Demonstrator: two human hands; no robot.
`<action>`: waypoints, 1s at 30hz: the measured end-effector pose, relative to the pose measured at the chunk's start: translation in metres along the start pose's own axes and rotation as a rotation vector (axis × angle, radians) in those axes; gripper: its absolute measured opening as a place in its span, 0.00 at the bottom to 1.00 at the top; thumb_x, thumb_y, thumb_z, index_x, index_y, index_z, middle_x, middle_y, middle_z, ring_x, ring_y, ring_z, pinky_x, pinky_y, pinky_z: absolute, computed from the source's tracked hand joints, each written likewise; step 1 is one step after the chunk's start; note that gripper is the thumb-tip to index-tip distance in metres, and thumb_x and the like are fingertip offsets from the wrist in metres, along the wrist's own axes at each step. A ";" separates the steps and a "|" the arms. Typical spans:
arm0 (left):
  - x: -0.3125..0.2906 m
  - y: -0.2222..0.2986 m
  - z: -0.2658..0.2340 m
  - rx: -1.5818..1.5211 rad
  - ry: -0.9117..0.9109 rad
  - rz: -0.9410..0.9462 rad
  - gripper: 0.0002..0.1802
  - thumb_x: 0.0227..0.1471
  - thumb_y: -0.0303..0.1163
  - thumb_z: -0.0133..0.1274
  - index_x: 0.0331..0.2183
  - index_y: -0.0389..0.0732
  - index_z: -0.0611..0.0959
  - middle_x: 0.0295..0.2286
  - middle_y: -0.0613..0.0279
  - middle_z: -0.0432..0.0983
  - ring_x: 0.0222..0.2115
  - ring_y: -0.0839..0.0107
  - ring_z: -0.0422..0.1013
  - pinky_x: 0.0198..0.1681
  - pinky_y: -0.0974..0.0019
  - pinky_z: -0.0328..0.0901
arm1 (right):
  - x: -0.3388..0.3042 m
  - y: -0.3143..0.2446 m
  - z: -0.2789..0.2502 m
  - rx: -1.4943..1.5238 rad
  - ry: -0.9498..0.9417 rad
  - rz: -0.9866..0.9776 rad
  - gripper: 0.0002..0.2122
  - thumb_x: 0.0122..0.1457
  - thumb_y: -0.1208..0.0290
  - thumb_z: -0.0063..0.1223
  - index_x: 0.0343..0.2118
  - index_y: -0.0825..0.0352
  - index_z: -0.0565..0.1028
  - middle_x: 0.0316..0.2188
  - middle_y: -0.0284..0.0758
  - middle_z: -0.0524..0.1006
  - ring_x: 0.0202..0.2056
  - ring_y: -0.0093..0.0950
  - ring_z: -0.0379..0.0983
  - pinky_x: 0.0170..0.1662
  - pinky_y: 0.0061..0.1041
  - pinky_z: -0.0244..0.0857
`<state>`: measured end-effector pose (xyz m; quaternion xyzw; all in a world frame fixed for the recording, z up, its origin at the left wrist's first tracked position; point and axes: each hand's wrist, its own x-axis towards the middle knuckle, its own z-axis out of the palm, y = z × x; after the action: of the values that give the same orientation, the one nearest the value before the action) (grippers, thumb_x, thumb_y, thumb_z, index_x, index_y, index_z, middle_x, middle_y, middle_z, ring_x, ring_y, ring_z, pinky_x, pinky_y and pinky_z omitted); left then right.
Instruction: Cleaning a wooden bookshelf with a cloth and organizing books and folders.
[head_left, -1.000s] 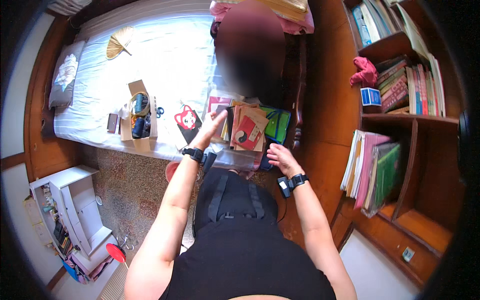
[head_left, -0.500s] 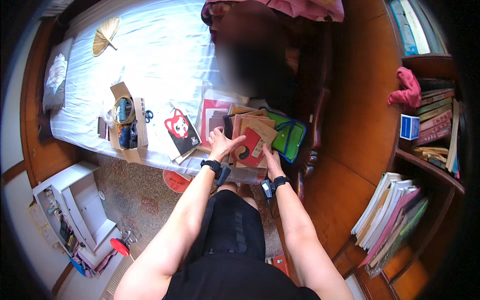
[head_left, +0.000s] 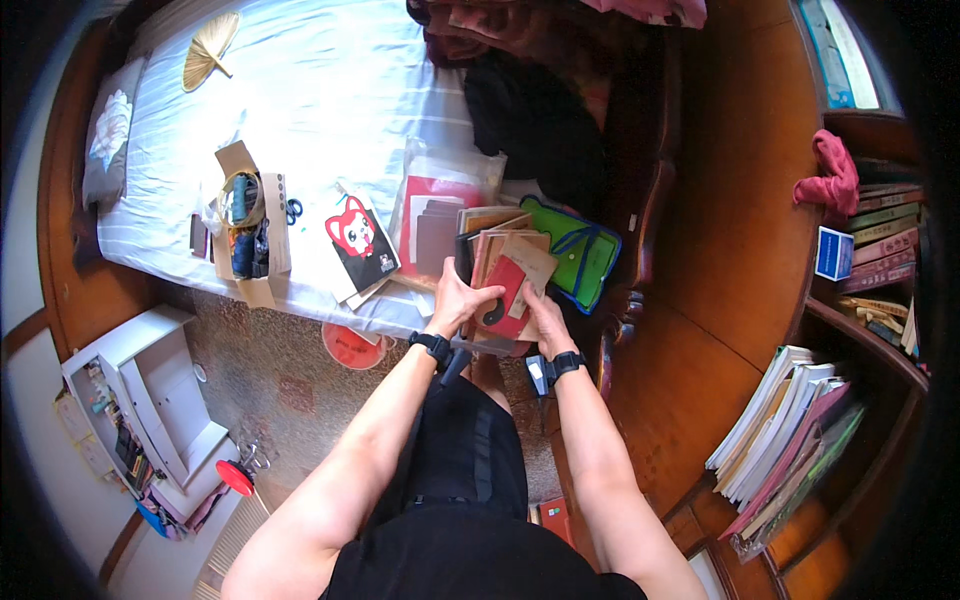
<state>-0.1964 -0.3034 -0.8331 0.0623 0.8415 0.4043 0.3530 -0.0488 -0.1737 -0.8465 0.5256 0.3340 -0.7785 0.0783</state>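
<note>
Touching one red booklet are two hands.

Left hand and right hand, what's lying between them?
That stretch isn't bare: in the head view, a red booklet lies between the left hand and the right hand.

A bed with a pale, striped sheet fills the upper left, glaring white where bright light falls across its middle, and a dark carved wooden bed end closes its right side. The floor is speckled brown and grey, with a small white cabinet near the pale left wall. To the right, a broad reddish-brown wooden panel meets a bookcase of matching wood.
</note>
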 end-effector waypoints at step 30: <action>0.040 -0.009 -0.124 -0.474 -0.313 0.382 0.59 0.36 0.21 0.70 0.65 0.48 0.54 0.58 0.58 0.59 0.59 0.67 0.57 0.63 0.61 0.55 | 0.045 -0.061 0.106 -0.487 -0.376 -0.867 0.36 0.52 0.74 0.64 0.64 0.59 0.60 0.61 0.35 0.63 0.62 0.30 0.58 0.67 0.30 0.49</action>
<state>-0.3042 -0.3727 -0.8095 0.1964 0.6329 0.6328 0.4006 -0.1786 -0.1802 -0.8349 0.1574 0.6717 -0.7203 -0.0724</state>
